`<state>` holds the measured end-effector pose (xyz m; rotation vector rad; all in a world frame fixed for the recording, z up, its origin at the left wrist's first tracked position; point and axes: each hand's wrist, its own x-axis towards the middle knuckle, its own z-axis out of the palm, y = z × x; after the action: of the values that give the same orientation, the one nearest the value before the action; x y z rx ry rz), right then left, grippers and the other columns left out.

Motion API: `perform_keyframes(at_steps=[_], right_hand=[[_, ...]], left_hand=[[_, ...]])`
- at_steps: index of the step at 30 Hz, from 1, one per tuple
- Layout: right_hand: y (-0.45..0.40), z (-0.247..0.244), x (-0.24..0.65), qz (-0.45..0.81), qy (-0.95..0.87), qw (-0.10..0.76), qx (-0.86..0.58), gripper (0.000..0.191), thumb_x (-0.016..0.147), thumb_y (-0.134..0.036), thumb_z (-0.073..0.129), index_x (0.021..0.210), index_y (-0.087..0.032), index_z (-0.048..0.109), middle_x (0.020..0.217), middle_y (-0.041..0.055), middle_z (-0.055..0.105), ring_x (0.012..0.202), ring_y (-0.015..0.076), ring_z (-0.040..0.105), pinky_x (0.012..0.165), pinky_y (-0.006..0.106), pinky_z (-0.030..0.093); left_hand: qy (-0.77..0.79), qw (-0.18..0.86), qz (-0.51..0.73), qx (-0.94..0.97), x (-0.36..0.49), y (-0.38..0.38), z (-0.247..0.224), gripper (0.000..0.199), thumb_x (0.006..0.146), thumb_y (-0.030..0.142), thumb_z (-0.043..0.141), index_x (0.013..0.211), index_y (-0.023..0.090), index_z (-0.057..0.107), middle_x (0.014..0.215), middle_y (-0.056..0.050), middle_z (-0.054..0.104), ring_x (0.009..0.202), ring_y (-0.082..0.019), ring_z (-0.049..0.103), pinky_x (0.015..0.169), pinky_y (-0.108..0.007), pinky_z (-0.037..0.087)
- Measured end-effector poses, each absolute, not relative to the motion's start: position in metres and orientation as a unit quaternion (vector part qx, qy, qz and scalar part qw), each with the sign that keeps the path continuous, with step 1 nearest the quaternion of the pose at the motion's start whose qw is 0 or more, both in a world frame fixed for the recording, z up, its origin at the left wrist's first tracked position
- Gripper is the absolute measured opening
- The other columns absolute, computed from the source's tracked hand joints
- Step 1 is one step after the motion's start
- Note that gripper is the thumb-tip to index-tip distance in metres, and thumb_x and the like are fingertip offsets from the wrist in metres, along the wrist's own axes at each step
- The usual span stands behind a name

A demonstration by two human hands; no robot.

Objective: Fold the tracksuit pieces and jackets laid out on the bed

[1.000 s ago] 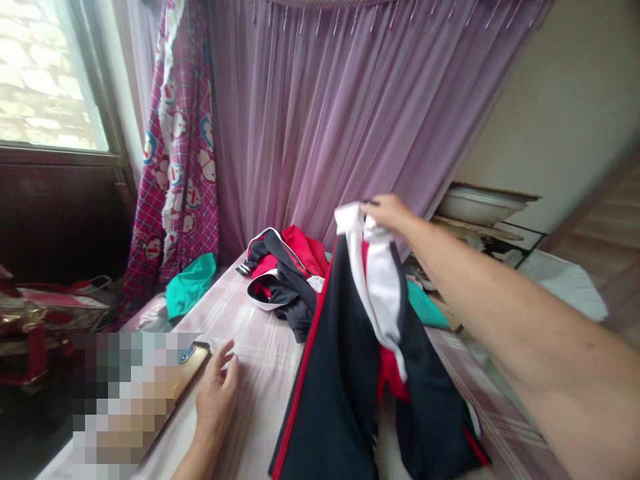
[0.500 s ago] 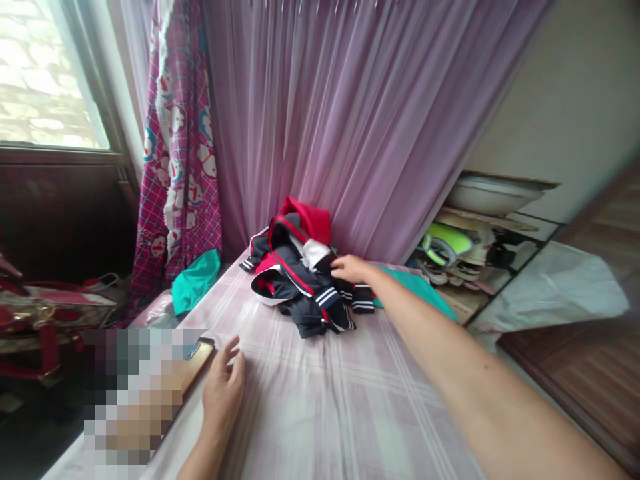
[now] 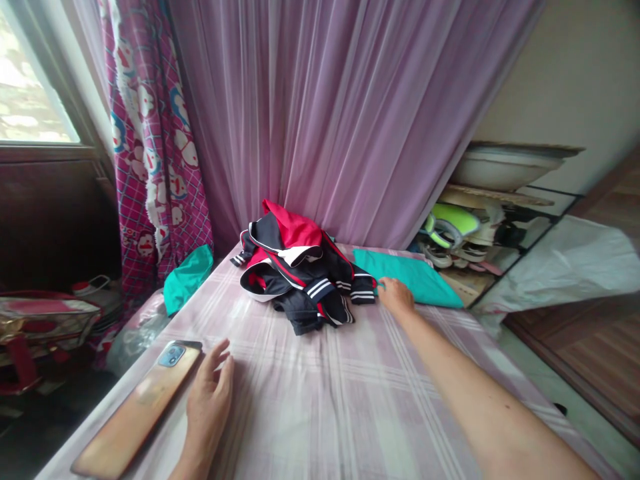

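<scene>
A dark navy and red jacket [image 3: 320, 273] with white-striped cuffs lies crumpled at the far end of the bed or table. Beside its right cuff is my right hand [image 3: 397, 295], fingers curled together; what they pinch, if anything, is hidden. A folded teal cloth [image 3: 420, 280] lies flat just behind and right of that hand. My left hand [image 3: 210, 383] rests open on the checked sheet [image 3: 300, 400], holding nothing, fingers loosely apart. Next to it on the left lies a gold phone [image 3: 137, 407], camera side up.
Purple curtains [image 3: 310, 120] hang behind the jacket. Another teal cloth [image 3: 189, 279] and a clear plastic bag [image 3: 135, 340] sit off the left edge. On the right stands a rack with shoes [image 3: 470, 252] and a basin [image 3: 510, 167]; a white plastic bag [image 3: 575, 267] hangs beside it.
My right hand has moved right and toward me, from the jacket's upper part to beside its cuff. The jacket's raised part has dropped flatter. My left hand stays open by the phone.
</scene>
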<state>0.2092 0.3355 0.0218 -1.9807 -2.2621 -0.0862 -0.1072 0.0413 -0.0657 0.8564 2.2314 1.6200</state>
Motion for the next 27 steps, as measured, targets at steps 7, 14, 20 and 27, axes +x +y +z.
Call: perform_keyframes(at_steps=[7, 14, 20, 27], right_hand=[[0.374, -0.009, 0.259, -0.073, -0.775, 0.012, -0.628, 0.051, 0.089, -0.029, 0.058, 0.140, -0.027, 0.054, 0.146, 0.0111, 0.053, 0.131, 0.0283, 0.049, 0.102, 0.045, 0.040], [0.395, 0.001, 0.273, -0.062, -0.756, 0.016, -0.651, 0.039, 0.097, -0.035, 0.042, 0.118, -0.025, 0.072, 0.115, 0.0120, 0.072, 0.103, 0.0285, 0.066, 0.084, 0.038, 0.048], [0.391, 0.053, 0.308, -0.092, -0.677, 0.109, -0.722, 0.048, 0.096, -0.041, 0.035, 0.112, -0.019, 0.075, 0.106, 0.0152, 0.074, 0.095, 0.0295, 0.067, 0.073, 0.035, 0.048], [0.289, 0.097, 0.318, 0.034, -0.826, 0.174, -0.535, 0.037, 0.087, -0.047, 0.048, 0.086, -0.023, 0.077, 0.081, 0.0042, 0.075, 0.083, 0.0246, 0.067, 0.072, 0.031, 0.048]], left_hand=[[0.779, 0.123, 0.538, 0.296, -0.109, 0.036, -0.066, 0.065, 0.074, 0.067, 0.053, 0.120, 0.023, 0.064, 0.111, -0.010, 0.072, 0.094, -0.026, 0.069, 0.074, -0.035, 0.055], [0.794, 0.127, 0.519, 0.290, -0.111, 0.033, -0.063, 0.065, 0.072, 0.068, 0.055, 0.119, 0.025, 0.064, 0.111, -0.008, 0.072, 0.094, -0.026, 0.069, 0.074, -0.034, 0.056], [0.788, 0.140, 0.525, 0.291, -0.111, 0.037, -0.061, 0.064, 0.071, 0.066, 0.055, 0.118, 0.024, 0.064, 0.113, -0.009, 0.072, 0.091, -0.025, 0.070, 0.067, -0.031, 0.055], [0.783, 0.118, 0.528, 0.307, -0.111, 0.041, -0.060, 0.060, 0.073, 0.062, 0.051, 0.117, 0.023, 0.064, 0.110, -0.009, 0.072, 0.093, -0.026, 0.069, 0.070, -0.033, 0.054]])
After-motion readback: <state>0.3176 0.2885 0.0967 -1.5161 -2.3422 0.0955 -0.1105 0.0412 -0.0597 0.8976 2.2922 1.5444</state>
